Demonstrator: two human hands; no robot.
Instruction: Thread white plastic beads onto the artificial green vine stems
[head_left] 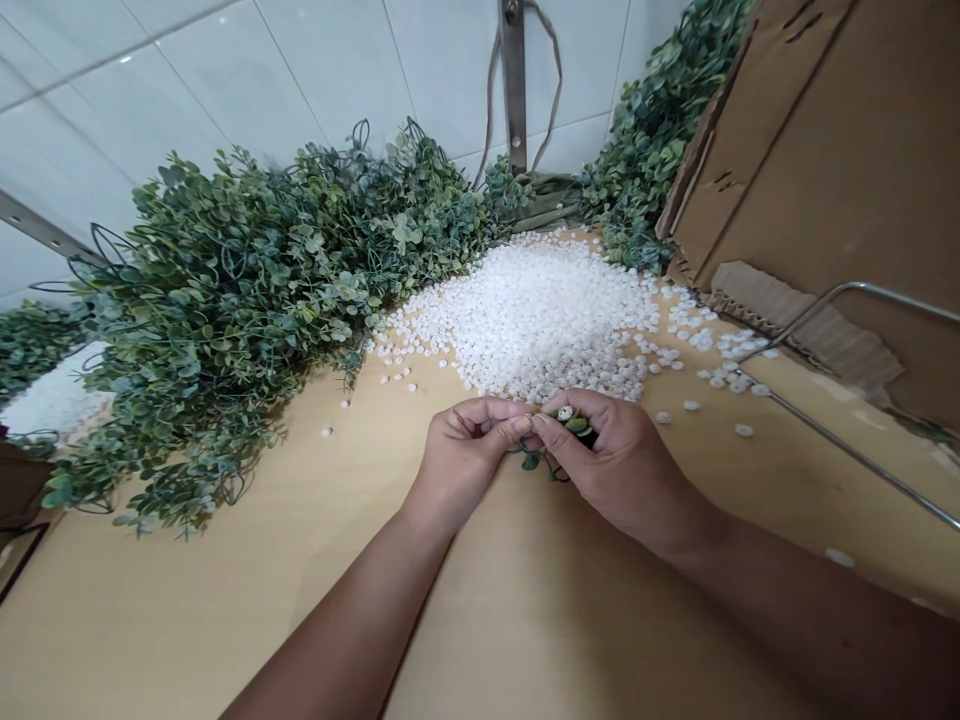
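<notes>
My left hand (480, 430) and my right hand (600, 440) meet over the table, thumbs and fingertips pinched together on a small artificial leaf sprig (577, 424). A small white piece shows among its leaves, between my right thumb and forefinger. Part of the green stem hangs below the fingers. Just beyond my hands lies a large heap of small white plastic caps (547, 310), some of them scattered around its edge. My fingers hide most of the sprig.
A big pile of artificial greenery (285, 260) fills the back left. At the right stand a cardboard box (840, 150) and a bent metal rod (847, 430). More greenery (675, 110) lies at the back right, against the tiled wall (322, 70). Another white heap (56, 390) is at far left.
</notes>
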